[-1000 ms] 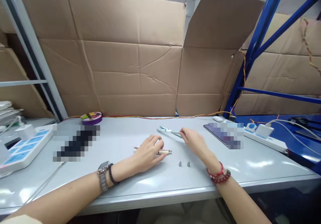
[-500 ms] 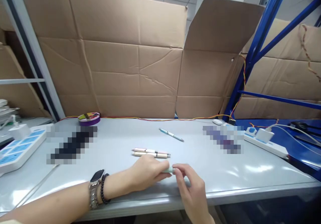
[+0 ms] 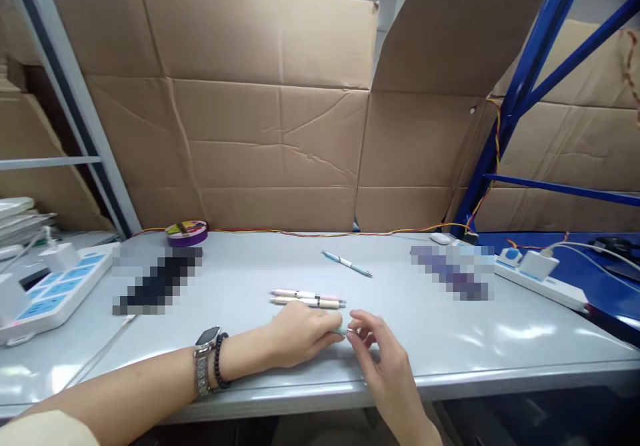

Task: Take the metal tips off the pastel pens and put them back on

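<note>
My left hand (image 3: 300, 333) is closed around a pale green pen (image 3: 341, 331), low over the front of the table. Only a short length of the pen shows past the fingers, with a silvery end toward the right. Thumb and index finger of my right hand (image 3: 384, 356) pinch at that end; the other fingers are curled. Just beyond my left hand lie a pink-and-white pen (image 3: 300, 294) and a cream pen (image 3: 307, 303), side by side. Farther back rests a light blue pen (image 3: 347, 263), slanted down to the right.
Power strips stand at the left (image 3: 60, 299) and right (image 3: 555, 289) of the grey table (image 3: 240, 266). A purple tape roll (image 3: 187, 234) sits at the back left. Two blurred-out dark items lie on the tabletop. Cardboard (image 3: 270, 119) and a blue frame (image 3: 505, 119) rise behind.
The view has shifted slightly, so the table's things sit a little farther right and higher. Both hands stay together at the green pen, with the right fingers still at its end.
</note>
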